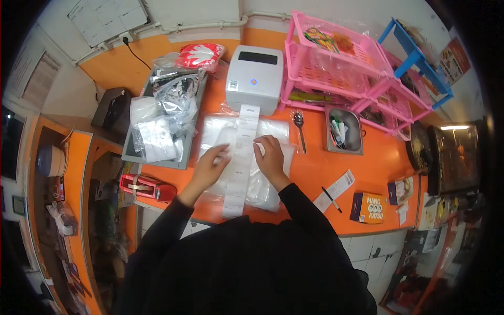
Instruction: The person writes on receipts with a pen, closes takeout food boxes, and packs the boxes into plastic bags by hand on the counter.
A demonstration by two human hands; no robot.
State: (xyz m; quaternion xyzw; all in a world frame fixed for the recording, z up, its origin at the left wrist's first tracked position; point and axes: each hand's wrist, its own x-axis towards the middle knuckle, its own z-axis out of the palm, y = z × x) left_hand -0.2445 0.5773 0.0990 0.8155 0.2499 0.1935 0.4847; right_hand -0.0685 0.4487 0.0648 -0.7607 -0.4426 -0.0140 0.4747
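Label strip (240, 163) is running out of the white label printer (254, 79) in the upper middle of the frame and trailing straight down toward the lower middle, where its free end is hanging just past the near edge of the orange counter (310, 173). Its long axis is lying nearly vertical in the picture, from the printer's slot down to the person's chest, and it is resting on a stack of clear plastic bags (262, 184) spread flat beneath it.

Both hands are flanking the strip at about its midpoint. Left hand (211, 167) is sitting just left of the paper, fingers extended and pressing lightly on the strip's edge or on the bags beside it; whether it is pinching anything I cannot tell. Right hand (271, 157) is sitting just right of the strip, fingers curled down, the fingertips touching the strip's right edge near a small white label; a firm grasp is not showing. Both are about equally near, with the right one slightly higher in the frame.

Left of the bags a grey tray (157, 157) of packets is standing, and a red tape dispenser (147, 186) is lying at the counter's left edge. A spoon (299, 126) and a pen (331, 198) are lying to the right.
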